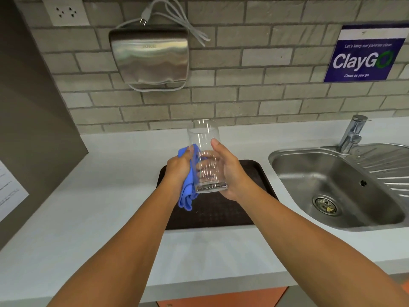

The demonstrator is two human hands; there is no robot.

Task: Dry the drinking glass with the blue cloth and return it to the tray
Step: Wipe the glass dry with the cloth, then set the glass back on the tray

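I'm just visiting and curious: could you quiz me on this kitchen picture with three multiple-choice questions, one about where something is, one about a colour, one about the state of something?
1. Where is the sink relative to the tray?
A. To its right
B. To its left
C. On top of it

2. What colour is the cloth?
A. Red
B. Blue
C. Yellow

3. What is the state of the glass?
A. Lying on the tray
B. Standing in the sink
C. Held upright above the tray

Answers:
1. A: the steel basin sits right of the dark tray on the counter.
2. B: the cloth bunched in the left hand is bright blue.
3. C: the right hand grips the glass, mouth up, while the left hand presses the cloth to its side.
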